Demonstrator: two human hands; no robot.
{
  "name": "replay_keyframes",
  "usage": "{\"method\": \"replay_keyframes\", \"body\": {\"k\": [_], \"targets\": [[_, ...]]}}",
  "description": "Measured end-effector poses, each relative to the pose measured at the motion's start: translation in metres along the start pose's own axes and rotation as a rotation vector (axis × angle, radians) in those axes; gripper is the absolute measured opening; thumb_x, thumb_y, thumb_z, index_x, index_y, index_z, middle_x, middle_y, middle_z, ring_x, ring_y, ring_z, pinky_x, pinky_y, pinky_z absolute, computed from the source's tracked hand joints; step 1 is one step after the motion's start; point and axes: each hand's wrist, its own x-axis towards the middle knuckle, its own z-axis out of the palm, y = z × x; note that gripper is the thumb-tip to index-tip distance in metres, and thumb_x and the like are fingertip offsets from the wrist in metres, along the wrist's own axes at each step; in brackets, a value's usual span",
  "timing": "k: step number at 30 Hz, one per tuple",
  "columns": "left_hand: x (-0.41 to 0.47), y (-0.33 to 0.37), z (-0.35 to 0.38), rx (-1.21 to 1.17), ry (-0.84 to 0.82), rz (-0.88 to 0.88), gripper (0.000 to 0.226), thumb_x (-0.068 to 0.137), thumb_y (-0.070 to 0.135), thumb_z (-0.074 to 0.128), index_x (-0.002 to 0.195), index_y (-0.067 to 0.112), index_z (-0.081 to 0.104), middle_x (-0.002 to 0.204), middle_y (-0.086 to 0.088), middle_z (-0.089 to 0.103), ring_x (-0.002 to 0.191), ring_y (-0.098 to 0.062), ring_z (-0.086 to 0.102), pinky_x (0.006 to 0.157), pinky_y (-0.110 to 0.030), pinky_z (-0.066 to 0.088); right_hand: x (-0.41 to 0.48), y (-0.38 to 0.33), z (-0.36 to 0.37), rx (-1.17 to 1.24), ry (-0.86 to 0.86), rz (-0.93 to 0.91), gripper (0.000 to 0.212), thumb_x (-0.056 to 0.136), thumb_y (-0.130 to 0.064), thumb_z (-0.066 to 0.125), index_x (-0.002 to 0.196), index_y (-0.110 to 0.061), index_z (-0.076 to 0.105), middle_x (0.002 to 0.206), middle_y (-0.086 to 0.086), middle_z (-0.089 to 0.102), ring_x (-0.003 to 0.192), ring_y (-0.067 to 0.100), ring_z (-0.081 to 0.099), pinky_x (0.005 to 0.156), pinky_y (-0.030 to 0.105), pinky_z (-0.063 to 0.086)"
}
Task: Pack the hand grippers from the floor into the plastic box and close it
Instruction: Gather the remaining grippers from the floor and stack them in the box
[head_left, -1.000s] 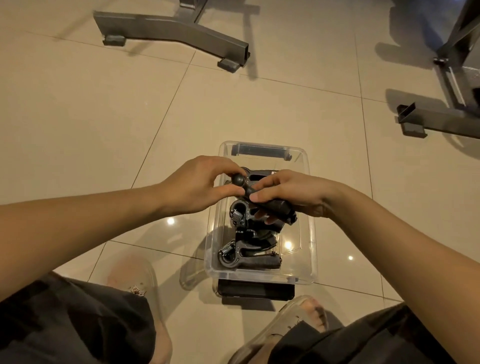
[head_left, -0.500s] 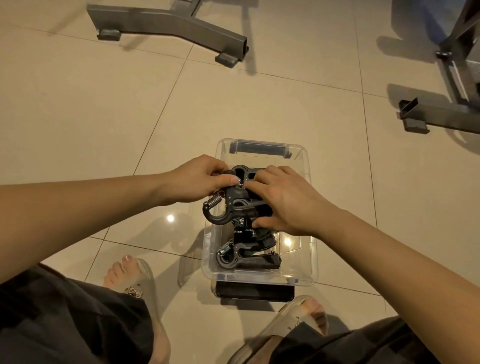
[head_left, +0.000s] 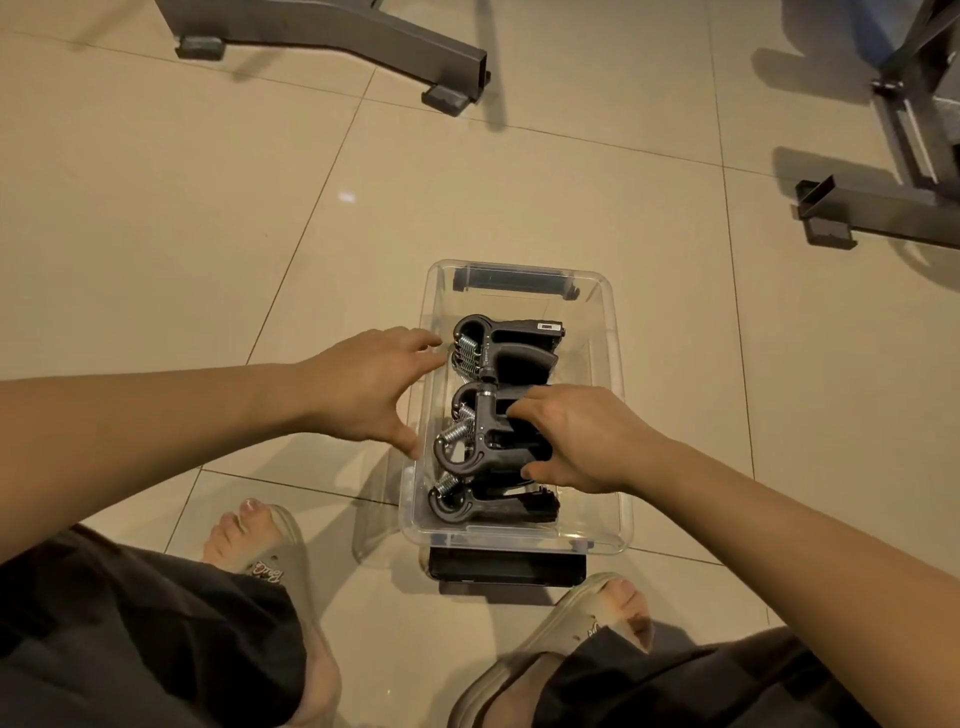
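Your right hand (head_left: 582, 441) reaches into the clear plastic box (head_left: 615, 395) from the right, fingers curled over the handles of the middle hand gripper (head_left: 475, 441) and thumb on its near side, so it holds that gripper. The gripper lies tilted, its looped end and silver spring pointing toward the box's left wall and riding higher than the others.

Your left hand (head_left: 363, 389) is wide, fingers spread and holding nothing. It sits just outside the left wall, fingertips at the rim; you cannot tell from this view whether they touch it.

Beyond the held gripper, the far hand grippers (head_left: 511, 345) lie stacked on their sides, springs to the left. The near hand gripper (head_left: 488, 506) lies flat at the end closest to you, partly under the middle one.

The box stands on the tiled floor (head_left: 208, 208) between your two sandals (head_left: 270, 566), with a black latch (head_left: 511, 280) at its far end and another at the near end. It has no lid on. Grey metal frame feet (head_left: 332, 36) rest on the floor further off, at the upper left and right
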Motion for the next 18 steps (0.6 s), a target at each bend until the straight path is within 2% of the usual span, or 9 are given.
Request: {"method": "replay_keyframes", "body": {"k": [4,9,13,18], "targets": [[-0.007,0.002,0.011,0.115,-0.027,0.016,0.124,0.067,0.077,0.072,0.159,0.013,0.019,0.168,-0.007,0.009,0.153,-0.023,0.012,0.122,-0.034,0.016,0.005,-0.008,0.024,0.042,-0.064,-0.018,0.054,0.082,-0.053,0.071,0.124,-0.022,0.057,0.114,-0.003,0.063,0.1,0.023,0.063,0.078,0.039,0.055],[-0.012,-0.001,0.017,0.049,0.006,-0.025,0.137,0.061,0.08,0.073,0.16,0.01,0.009,0.169,-0.007,0.003,0.155,-0.022,0.009,0.122,-0.03,0.012,0.006,-0.019,0.046,0.054,-0.112,-0.031,0.052,0.084,-0.045,0.074,0.125,-0.019,0.056,0.118,0.001,0.061,0.106,0.025,0.06,0.081,0.038,0.05],[-0.012,0.0,0.015,0.063,0.025,-0.021,0.134,0.059,0.082,0.072,0.158,0.01,0.018,0.169,-0.007,0.007,0.154,-0.023,0.012,0.122,-0.033,0.016,0.009,-0.019,0.052,0.074,-0.128,-0.022,0.053,0.084,-0.042,0.075,0.128,-0.019,0.055,0.121,0.001,0.06,0.111,0.025,0.058,0.083,0.037,0.048],[-0.013,0.0,0.015,0.063,0.026,-0.015,0.132,0.06,0.083,0.072,0.158,0.011,0.02,0.169,-0.008,0.007,0.153,-0.024,0.014,0.121,-0.036,0.018,0.011,-0.019,0.048,0.07,-0.155,-0.004,0.052,0.083,-0.042,0.075,0.127,-0.02,0.056,0.124,0.001,0.061,0.113,0.024,0.058,0.085,0.035,0.047]]}}
